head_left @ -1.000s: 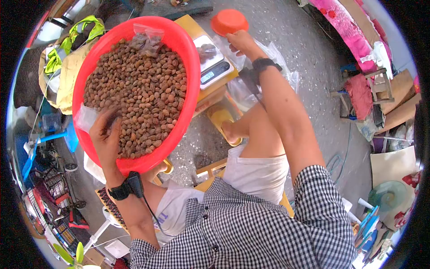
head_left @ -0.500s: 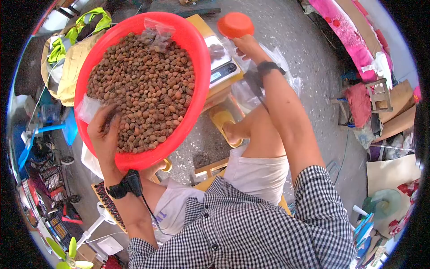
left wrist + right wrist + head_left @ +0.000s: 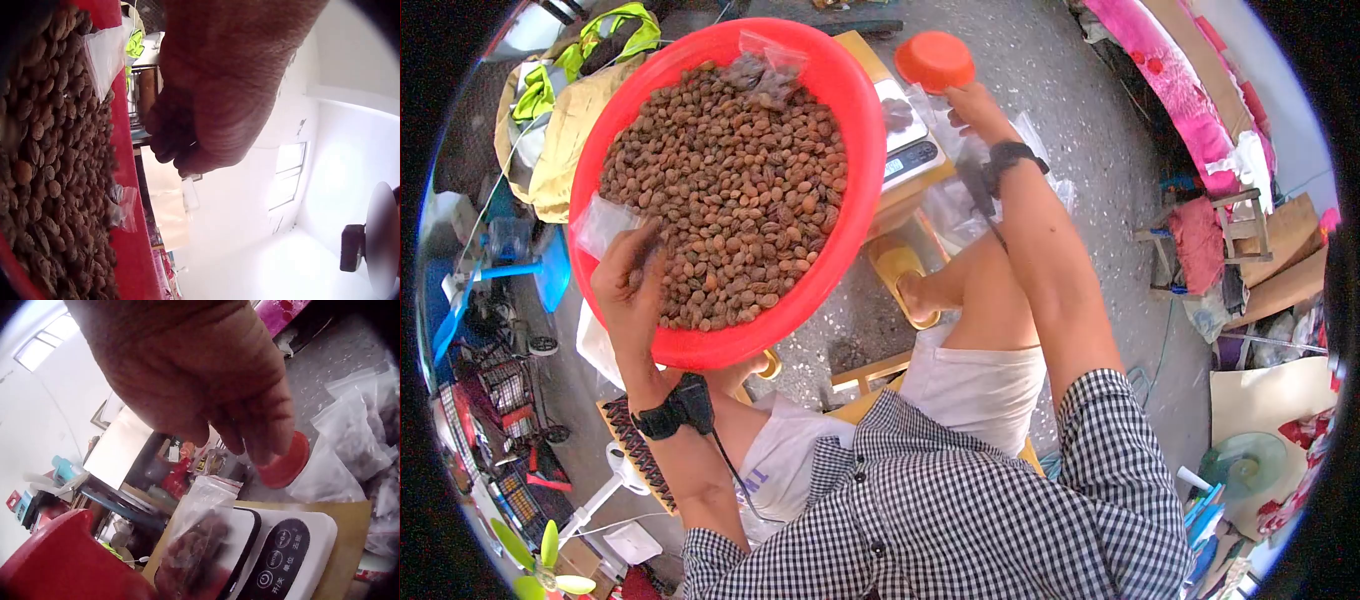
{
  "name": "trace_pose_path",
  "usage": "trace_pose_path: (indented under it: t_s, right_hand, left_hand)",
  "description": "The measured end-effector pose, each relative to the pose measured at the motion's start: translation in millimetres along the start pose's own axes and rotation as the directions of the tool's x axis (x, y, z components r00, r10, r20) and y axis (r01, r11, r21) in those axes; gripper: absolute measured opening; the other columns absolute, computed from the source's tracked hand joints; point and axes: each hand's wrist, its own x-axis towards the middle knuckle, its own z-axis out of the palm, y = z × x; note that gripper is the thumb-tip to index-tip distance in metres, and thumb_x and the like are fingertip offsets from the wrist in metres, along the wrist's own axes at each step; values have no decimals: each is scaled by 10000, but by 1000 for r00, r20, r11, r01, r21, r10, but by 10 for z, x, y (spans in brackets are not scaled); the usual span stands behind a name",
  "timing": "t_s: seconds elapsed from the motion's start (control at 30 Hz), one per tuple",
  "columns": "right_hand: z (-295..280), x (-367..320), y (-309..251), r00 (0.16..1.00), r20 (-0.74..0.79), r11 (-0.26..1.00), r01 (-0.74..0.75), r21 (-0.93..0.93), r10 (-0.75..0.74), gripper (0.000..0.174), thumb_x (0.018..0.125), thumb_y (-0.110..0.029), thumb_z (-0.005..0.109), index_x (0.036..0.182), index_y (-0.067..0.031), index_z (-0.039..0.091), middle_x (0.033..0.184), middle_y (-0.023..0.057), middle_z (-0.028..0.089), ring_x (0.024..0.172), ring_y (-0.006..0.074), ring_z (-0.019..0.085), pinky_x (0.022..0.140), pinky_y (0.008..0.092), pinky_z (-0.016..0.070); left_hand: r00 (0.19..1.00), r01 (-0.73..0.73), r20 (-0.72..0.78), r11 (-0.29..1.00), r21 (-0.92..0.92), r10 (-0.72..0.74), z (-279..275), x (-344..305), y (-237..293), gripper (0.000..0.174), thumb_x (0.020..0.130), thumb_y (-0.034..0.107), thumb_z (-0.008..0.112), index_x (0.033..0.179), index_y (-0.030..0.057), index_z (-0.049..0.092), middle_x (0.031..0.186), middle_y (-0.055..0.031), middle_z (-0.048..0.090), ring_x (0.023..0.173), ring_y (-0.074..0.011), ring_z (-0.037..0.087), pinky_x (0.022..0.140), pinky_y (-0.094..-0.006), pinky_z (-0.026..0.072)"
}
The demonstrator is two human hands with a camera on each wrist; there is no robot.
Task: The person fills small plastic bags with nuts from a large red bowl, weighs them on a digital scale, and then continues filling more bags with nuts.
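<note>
In the head view a large red basin [image 3: 862, 200] holds a heap of wrinkled brown nuts or dried fruits [image 3: 730, 190]. My left hand [image 3: 630, 280] hangs over its near left rim, fingers curled in; I cannot tell whether they hold a piece. A flat clear bag [image 3: 603, 226] lies on the rim beyond that hand. To the right, a white digital scale [image 3: 322, 531] bears a filled zip bag [image 3: 197, 544]. My right hand [image 3: 980, 112] is beyond the scale, fingers loosely bent and nothing visible in them. In the head view it overlaps a round orange-red bowl [image 3: 935, 60].
The scale stands on a yellowish board [image 3: 863, 52]. Clear plastic bags [image 3: 350, 431], some filled, lie right of it. A second small filled bag [image 3: 762, 78] rests at the basin's far side. Slippered feet [image 3: 900, 275] are below. A small wooden stool [image 3: 1250, 230] stands far right.
The basin, scale and bowl have shifted right in the head view as the camera turned. Both hands keep nearly the same places relative to the basin and bowl.
</note>
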Motion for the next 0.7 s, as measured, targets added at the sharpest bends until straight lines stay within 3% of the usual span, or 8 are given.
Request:
trace_pose_path:
  t_s: [0.3,0.4,0.5,0.57,0.6,0.7]
  right_hand:
    - [21,-2,10,998,-54,999,-32,-24,31,321,842,-338,560,897,-24,605,747,78,623,682,203,630,615,417,523]
    - [13,-6,18,998,-70,1000,0,-15,-2,329,841,-327,563,893,-12,643,736,79,638,648,201,627,607,382,524]
    - [-10,409,201,916,-276,909,172,-381,-289,332,835,-310,579,892,2,678,707,62,632,613,163,606,566,312,499]
    - [2,198,-71,822,-354,889,362,-280,-446,310,844,-273,581,905,11,689,697,56,638,595,135,587,541,282,476]
    - [-2,3,-268,764,-396,860,455,-230,-510,299,849,-254,582,912,15,694,692,54,640,587,121,577,528,268,464]
    - [210,-783,-922,785,-320,815,576,62,-530,239,819,-207,585,840,13,678,726,203,660,667,348,664,628,419,511]
  left_hand:
    - [1000,-6,-10,999,39,6,-50,-34,-48,255,827,-42,615,1081,-44,631,951,-97,638,870,-160,615,788,-257,475]
    - [1000,3,-8,998,65,-2,-78,-37,-46,252,818,-44,619,1070,-49,631,952,-102,642,864,-167,617,783,-260,478]
    - [1000,2,-24,998,61,0,-71,-42,-37,255,809,-50,618,1063,-50,632,928,-98,641,846,-168,618,765,-262,479]
    - [998,39,-41,997,65,-36,-70,-57,-74,261,802,-56,615,1062,-47,633,909,-97,639,830,-170,617,751,-260,478]
    - [999,-13,-49,996,83,17,-63,-34,-58,266,794,-61,613,1059,-43,635,875,-99,630,799,-170,613,725,-257,473]
    - [998,52,-24,995,89,-50,-88,-45,17,238,807,26,634,1029,-58,623,941,-106,636,877,-194,607,802,-282,471]
